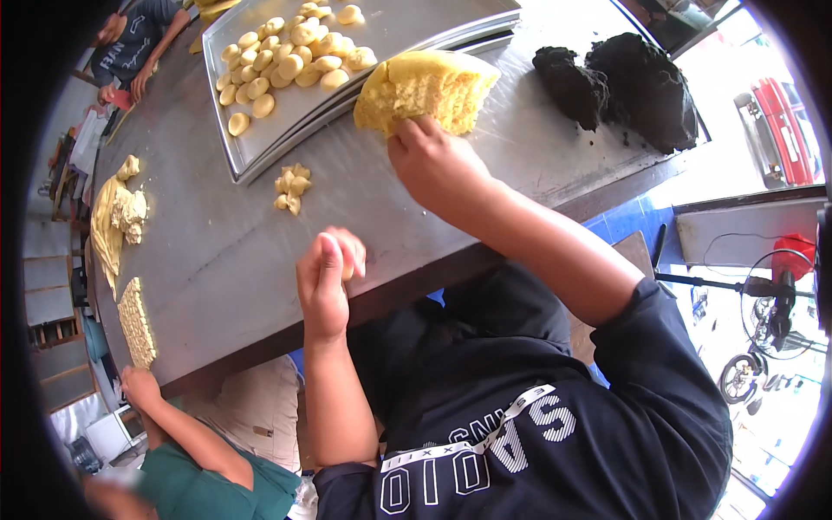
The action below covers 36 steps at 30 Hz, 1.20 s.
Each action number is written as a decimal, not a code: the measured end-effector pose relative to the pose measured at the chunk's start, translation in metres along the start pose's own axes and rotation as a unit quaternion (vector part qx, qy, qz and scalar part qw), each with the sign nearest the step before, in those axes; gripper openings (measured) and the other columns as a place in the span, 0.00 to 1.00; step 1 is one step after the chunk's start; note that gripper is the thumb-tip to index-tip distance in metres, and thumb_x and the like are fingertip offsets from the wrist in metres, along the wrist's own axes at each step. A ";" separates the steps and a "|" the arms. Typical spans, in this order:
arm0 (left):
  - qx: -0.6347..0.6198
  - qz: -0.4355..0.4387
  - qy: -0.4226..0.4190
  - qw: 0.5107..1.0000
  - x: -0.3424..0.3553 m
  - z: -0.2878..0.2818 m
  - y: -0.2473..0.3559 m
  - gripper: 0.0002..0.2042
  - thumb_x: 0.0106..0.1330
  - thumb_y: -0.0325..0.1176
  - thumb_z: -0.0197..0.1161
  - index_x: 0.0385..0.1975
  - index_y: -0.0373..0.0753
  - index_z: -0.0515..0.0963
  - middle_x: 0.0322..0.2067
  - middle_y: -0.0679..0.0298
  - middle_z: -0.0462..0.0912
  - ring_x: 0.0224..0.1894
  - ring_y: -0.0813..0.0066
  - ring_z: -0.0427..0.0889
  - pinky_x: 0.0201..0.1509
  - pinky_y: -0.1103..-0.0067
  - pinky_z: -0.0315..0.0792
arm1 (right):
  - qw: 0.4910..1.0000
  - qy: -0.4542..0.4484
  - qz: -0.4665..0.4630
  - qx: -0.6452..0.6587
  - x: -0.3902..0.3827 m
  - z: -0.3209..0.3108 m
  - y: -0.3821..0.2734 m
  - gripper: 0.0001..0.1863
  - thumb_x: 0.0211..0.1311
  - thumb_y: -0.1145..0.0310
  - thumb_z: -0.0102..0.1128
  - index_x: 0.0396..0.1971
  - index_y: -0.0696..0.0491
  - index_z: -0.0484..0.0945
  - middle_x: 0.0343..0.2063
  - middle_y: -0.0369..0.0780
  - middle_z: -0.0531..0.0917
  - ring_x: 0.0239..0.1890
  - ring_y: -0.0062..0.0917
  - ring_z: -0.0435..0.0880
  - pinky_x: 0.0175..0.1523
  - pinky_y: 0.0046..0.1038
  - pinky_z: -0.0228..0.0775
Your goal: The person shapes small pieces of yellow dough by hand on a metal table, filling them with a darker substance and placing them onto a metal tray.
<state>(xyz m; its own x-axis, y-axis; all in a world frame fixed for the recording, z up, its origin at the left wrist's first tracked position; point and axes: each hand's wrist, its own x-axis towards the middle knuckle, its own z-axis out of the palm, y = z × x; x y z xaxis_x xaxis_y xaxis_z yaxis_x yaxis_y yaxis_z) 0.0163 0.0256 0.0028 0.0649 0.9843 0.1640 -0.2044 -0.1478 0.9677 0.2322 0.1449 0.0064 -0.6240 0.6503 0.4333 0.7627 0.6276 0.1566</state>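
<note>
My right hand [438, 160] reaches forward, its fingers closed at the near, torn face of a large crumbly yellow lump of paste [425, 82]. Nearer the table edge, my left hand [331, 282] is curled with the thumb up; what its fingers hold, if anything, is mostly hidden. A small heap of pale dough pieces [293, 186] lies on the metal table [234, 269], just beyond my left hand. Farther off, many round, pale yellow dough balls [290, 61] rest in a shallow metal tray [425, 24].
A black, crumbly mass [641, 91] sits at the right end of the table. At the left lie a yellow dough lump [113, 212] and a sheet of small dough pieces [136, 322]. One co-worker in green [208, 464] is at lower left, another [134, 48] at the far left corner.
</note>
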 end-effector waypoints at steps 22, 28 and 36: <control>0.379 0.059 -0.096 0.918 -0.005 -0.033 0.013 0.31 0.74 0.21 0.76 0.78 0.37 0.79 0.53 0.55 0.96 0.49 0.67 0.94 0.59 0.70 0.88 | 0.946 -0.066 -0.085 0.305 -0.010 -0.036 0.031 0.05 0.65 0.73 0.69 0.30 0.56 0.88 0.35 0.43 0.90 0.43 0.41 0.93 0.48 0.40 0.87; 0.215 -0.051 -0.010 0.975 -0.014 -0.033 0.001 0.22 0.72 0.23 0.80 0.66 0.33 0.88 0.40 0.60 0.96 0.47 0.76 0.92 0.59 0.78 0.85 | 0.940 -0.013 0.096 0.328 -0.053 -0.032 0.014 0.12 0.65 0.77 0.72 0.47 0.56 0.90 0.48 0.45 0.89 0.52 0.45 0.89 0.60 0.43 0.83; 0.503 0.108 0.016 0.858 -0.026 -0.004 0.003 0.21 0.76 0.24 0.76 0.67 0.33 0.88 0.47 0.54 0.96 0.53 0.72 0.94 0.64 0.73 0.83 | 0.940 -0.030 0.047 0.337 -0.070 -0.025 0.015 0.20 0.65 0.66 0.76 0.57 0.53 0.89 0.57 0.39 0.87 0.64 0.39 0.85 0.66 0.41 0.82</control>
<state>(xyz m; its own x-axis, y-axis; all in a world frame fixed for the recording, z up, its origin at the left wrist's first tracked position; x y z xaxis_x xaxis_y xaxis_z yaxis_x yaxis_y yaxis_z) 0.0098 0.0002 0.0009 0.1007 0.9236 0.3700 0.7383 -0.3187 0.5944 0.2912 0.0983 0.0003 -0.5834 0.7265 0.3631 0.5461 0.6818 -0.4868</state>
